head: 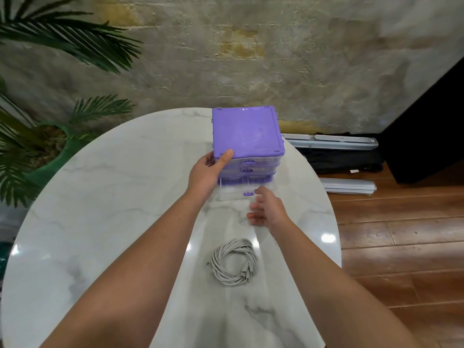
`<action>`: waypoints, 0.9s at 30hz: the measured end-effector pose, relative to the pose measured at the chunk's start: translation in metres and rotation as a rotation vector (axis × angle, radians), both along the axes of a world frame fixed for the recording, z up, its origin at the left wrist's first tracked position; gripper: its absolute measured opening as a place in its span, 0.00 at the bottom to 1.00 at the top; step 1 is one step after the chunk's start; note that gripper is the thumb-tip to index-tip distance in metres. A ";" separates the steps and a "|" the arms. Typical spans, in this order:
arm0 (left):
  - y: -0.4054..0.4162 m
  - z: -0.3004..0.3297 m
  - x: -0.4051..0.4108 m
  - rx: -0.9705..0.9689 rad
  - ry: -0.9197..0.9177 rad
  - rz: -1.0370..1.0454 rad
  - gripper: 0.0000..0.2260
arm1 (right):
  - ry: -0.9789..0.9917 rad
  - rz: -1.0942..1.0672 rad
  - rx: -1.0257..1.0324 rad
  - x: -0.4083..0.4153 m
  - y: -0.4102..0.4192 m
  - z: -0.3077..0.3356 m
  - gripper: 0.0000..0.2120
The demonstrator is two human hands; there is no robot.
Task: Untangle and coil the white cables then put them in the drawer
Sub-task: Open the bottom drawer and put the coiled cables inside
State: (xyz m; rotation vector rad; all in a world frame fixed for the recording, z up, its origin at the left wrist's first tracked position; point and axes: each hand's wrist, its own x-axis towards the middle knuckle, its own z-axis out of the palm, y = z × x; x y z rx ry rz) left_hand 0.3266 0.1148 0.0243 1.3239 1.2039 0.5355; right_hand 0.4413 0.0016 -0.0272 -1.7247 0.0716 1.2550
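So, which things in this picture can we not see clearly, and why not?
- Bottom drawer, head view: pulled out, but clear plastic and motion blur hide whether anything lies inside.
- Right hand: blurred near the drawer handle; its grip cannot be told.
- Left hand: thumb on the purple lid; its fingers are hidden beside the organizer.
- Coiled white cables: the number of cables is too fine to tell.

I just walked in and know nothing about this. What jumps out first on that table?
A purple-lidded stack of clear plastic drawers stands at the far side of the round white marble table, its bottom drawer pulled out. The left hand steadies the stack's front left corner; the right hand hovers by the open drawer. Nearer the person lies a coiled white cable bundle.
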 end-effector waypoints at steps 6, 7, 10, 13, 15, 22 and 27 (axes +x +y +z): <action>0.005 0.000 -0.004 -0.001 0.002 -0.013 0.25 | -0.239 -0.122 0.009 0.000 -0.010 -0.002 0.27; 0.006 0.000 -0.004 -0.001 0.005 -0.016 0.25 | -0.273 -0.104 0.000 -0.004 -0.013 -0.003 0.30; 0.008 0.000 -0.005 -0.008 0.005 -0.022 0.26 | -0.340 -0.103 -0.024 -0.015 -0.024 -0.010 0.33; 0.009 0.000 -0.006 -0.006 -0.004 -0.027 0.25 | -0.373 -0.084 -0.055 -0.022 -0.038 -0.009 0.28; 0.009 0.000 -0.006 -0.007 -0.009 -0.028 0.25 | -0.379 -0.089 -0.059 -0.026 -0.047 -0.010 0.27; 0.010 -0.003 -0.005 0.011 -0.002 -0.044 0.24 | -0.430 -0.077 -0.073 -0.039 -0.065 -0.010 0.27; 0.008 -0.001 -0.004 0.014 0.022 -0.056 0.23 | -0.436 -0.048 -0.067 -0.038 -0.065 -0.009 0.28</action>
